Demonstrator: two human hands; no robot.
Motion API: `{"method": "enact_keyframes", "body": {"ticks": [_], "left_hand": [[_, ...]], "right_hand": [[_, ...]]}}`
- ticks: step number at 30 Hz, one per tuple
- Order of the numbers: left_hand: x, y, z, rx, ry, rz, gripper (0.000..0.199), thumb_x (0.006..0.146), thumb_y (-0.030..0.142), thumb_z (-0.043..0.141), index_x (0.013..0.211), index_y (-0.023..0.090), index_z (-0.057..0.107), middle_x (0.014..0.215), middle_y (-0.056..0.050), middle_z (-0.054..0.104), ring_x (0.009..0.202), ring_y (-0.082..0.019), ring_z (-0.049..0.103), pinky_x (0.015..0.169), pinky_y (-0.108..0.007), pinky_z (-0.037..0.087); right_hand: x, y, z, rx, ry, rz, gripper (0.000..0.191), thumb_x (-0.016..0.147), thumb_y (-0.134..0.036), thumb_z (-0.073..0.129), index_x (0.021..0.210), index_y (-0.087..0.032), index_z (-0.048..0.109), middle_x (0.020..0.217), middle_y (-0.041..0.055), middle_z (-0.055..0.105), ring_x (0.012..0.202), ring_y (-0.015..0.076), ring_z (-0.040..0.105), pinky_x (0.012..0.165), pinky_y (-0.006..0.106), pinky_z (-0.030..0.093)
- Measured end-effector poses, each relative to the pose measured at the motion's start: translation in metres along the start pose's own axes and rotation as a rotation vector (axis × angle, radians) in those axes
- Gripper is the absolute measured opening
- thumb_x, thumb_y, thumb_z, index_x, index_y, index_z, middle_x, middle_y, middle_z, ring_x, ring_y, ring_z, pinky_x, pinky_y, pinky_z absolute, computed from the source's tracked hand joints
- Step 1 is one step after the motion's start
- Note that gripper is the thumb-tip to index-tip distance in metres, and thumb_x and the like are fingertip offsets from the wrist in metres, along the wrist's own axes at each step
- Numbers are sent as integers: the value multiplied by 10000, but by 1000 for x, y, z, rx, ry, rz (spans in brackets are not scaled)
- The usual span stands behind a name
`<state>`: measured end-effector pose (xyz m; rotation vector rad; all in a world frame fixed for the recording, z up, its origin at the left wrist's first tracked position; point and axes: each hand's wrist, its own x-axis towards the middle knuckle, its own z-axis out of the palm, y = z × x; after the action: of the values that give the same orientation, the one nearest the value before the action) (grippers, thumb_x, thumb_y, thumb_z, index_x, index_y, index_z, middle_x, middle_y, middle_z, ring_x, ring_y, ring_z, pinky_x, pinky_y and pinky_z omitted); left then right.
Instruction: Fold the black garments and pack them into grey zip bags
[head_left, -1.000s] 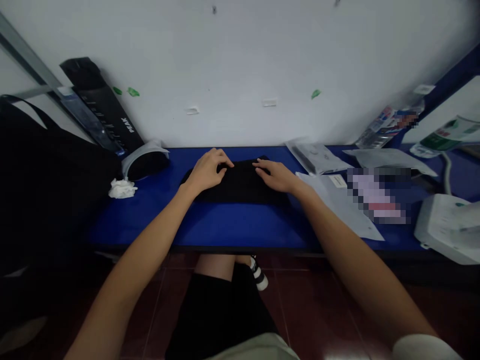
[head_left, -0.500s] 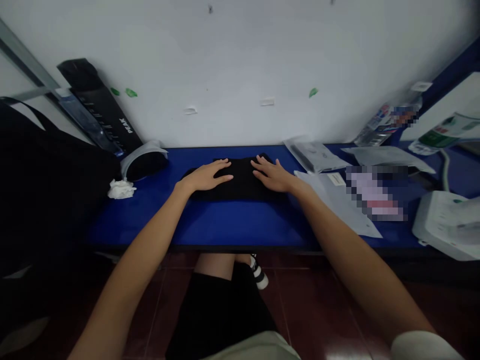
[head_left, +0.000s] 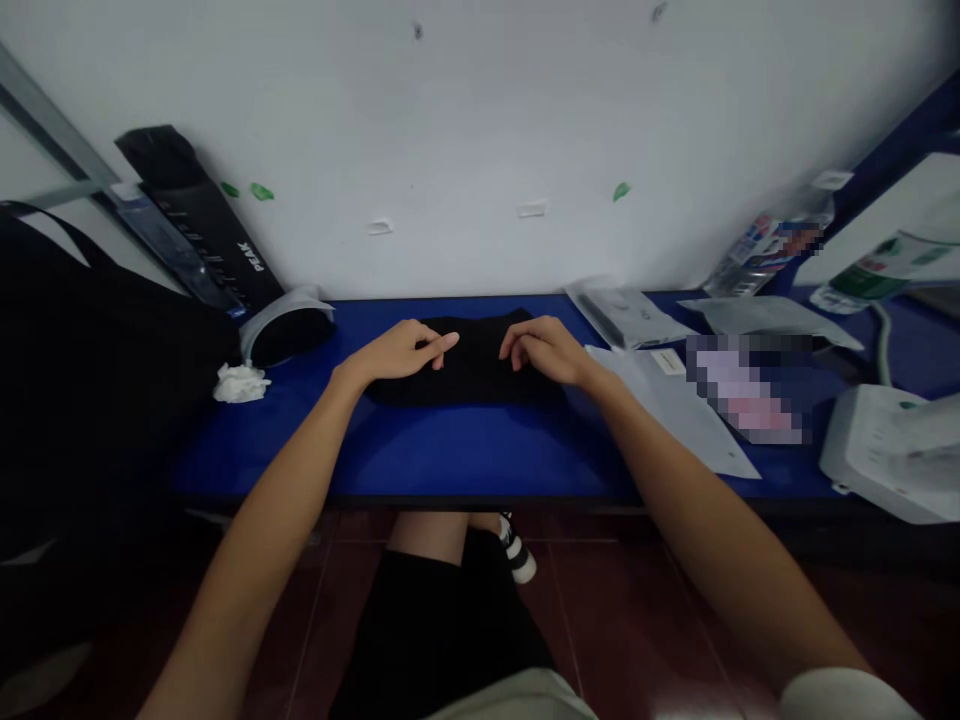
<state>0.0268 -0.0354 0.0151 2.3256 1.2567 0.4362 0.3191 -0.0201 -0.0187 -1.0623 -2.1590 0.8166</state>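
A dark black piece of folded cloth (head_left: 476, 360) lies flat and roughly oblong on the blue table. Over its left part is my left hand (head_left: 401, 350), fingers loosely bent down and thumb pointing inward. My right hand (head_left: 547, 348) is at the right part, its fingers curled downward with gaps between them. No cloth is visibly pinched in either hand. Whether the bent fingertips touch the fabric I cannot tell.
On the right are a plastic-wrapped packet (head_left: 628, 315), a white plastic bag (head_left: 675, 410), bottles (head_left: 780, 235) and a white device (head_left: 885, 450). Leftward stand crumpled tissue (head_left: 241, 382), a rounded black item (head_left: 289, 330), a black PEAK box (head_left: 202, 210) and a black bag (head_left: 97, 380).
Both hands lay flat with fingers spread on the black cloth; now their fingers are bent and the backs of the hands are raised. The cloth stays in about the same place.
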Motion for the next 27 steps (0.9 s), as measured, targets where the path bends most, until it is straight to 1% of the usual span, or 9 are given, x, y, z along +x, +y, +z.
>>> {"method": "enact_keyframes", "body": {"ticks": [3,6,9,12,17,19,21,24,27], "left_hand": [[-2,10,-3,-117,-51,19,706,1066,701,470,632,205,723,653,-41,700,552,-131,542,613,-298,406],[-3,14,-3,-234,-204,18,686,1011,725,579,625,186,754,652,-79,738,558,-144,620,574,-276,442],[-2,9,2,-311,-452,-57,618,930,730,704,690,169,805,719,-118,790,579,-184,704,507,-261,472],[1,3,7,-320,-552,-88,570,902,712,759,712,176,805,779,-126,818,584,-189,731,497,-254,512],[2,3,11,-318,-543,-98,667,889,791,727,655,167,758,706,-133,788,561,-185,725,510,-255,538],[3,5,13,-345,-534,-122,757,874,889,647,651,169,720,648,-133,758,550,-196,722,498,-262,535],[3,7,12,-388,-495,-152,836,875,976,502,662,185,668,589,-121,719,503,-196,695,460,-267,505],[1,10,5,-400,-277,-132,855,935,973,333,626,210,563,498,-58,607,394,-134,553,417,-256,407],[-4,13,-4,-345,-57,-18,825,999,890,391,543,209,476,450,-12,492,382,-82,415,440,-249,338]], "right_hand": [[-1,-7,-2,153,18,14,262,756,-159,456,740,-197,714,558,17,662,562,179,606,621,282,453],[-2,-14,-3,264,-35,68,235,750,-184,476,736,-202,710,518,14,637,516,172,577,579,276,454],[-3,-17,-2,341,-162,112,216,743,-216,499,758,-205,714,528,13,661,471,170,583,529,275,470],[-4,-15,0,381,-328,153,215,732,-231,510,797,-203,712,539,15,685,423,178,612,464,271,462],[-4,-11,5,218,-426,196,181,745,-204,495,765,-208,675,510,-9,656,397,168,617,434,252,414],[-4,-10,6,93,-319,181,181,771,-189,483,734,-218,658,501,-23,627,387,158,578,463,266,420],[-2,-8,7,-85,-116,138,204,797,-171,481,698,-227,651,529,-14,626,457,166,589,536,288,444],[-1,-6,6,-369,150,125,238,837,-161,511,716,-238,701,675,32,717,691,225,680,682,326,474],[0,-3,7,-463,203,167,268,886,-171,522,841,-250,775,806,47,786,810,258,711,737,344,476]]}}
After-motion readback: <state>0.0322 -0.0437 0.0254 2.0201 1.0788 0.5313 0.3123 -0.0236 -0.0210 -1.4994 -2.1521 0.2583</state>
